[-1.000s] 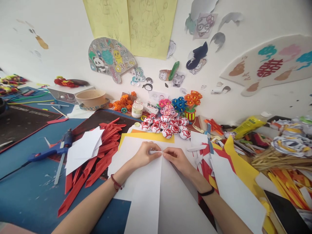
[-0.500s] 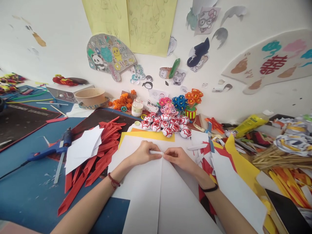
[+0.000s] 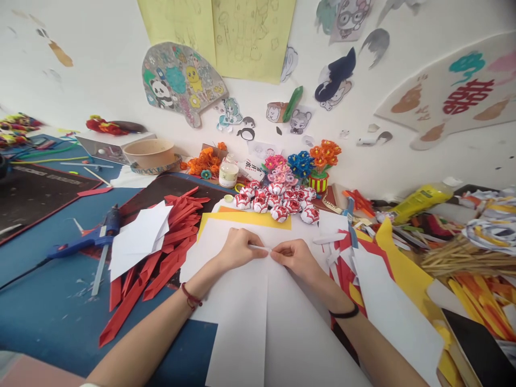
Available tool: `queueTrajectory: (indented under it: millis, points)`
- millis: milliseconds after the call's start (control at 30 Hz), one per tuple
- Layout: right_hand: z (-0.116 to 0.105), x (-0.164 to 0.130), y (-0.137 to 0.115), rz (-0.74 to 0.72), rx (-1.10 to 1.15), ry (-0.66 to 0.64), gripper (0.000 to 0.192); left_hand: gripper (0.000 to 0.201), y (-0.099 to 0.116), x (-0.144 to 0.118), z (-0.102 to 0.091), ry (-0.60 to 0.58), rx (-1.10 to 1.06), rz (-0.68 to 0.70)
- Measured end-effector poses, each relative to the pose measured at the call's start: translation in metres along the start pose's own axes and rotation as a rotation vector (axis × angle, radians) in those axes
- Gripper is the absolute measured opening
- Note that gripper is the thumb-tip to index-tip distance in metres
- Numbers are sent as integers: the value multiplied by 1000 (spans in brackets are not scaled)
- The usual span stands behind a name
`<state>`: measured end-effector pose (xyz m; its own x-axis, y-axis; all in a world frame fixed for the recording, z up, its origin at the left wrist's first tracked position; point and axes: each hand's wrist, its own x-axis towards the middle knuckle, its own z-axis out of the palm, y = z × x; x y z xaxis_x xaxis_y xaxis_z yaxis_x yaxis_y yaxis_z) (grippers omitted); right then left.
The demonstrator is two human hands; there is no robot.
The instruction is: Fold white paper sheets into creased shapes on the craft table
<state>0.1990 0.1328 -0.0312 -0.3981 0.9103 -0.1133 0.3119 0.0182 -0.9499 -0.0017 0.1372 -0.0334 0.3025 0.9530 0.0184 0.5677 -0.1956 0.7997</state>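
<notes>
The white paper sheet (image 3: 258, 322) lies flat on the table (image 3: 36, 317), its 2 folded flaps meeting along a centre seam that runs toward the person. The left hand (image 3: 237, 251) and right hand (image 3: 296, 258) pinch the small folded tip at the far end, fingertips nearly touching. Against 0.5 s ago both hands remain on that tip, barely shifted.
</notes>
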Motion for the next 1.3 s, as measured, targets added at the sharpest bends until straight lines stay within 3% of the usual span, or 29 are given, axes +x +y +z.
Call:
queueTrajectory:
  millis: [333, 833, 1000, 1133, 1300]
  points:
    - [14, -1, 7, -40, -31, 201, 17, 14, -2, 1, 6, 61, -13, -31]
    - [16, -3, 8, -85, -51, 234, 18, 18, 1, -3, 4, 39, -70, -53]
    - [10, -2, 8, -87, -26, 170, 20, 19, 0, -3, 0, 7, -112, -5]
    - [2, -1, 6, -61, 66, 44, 25, 19, -2, -1, -4, -25, -147, 14]
    - [-7, -1, 1, 81, 155, -103, 38, 20, -1, 0, -8, -48, -182, 18]
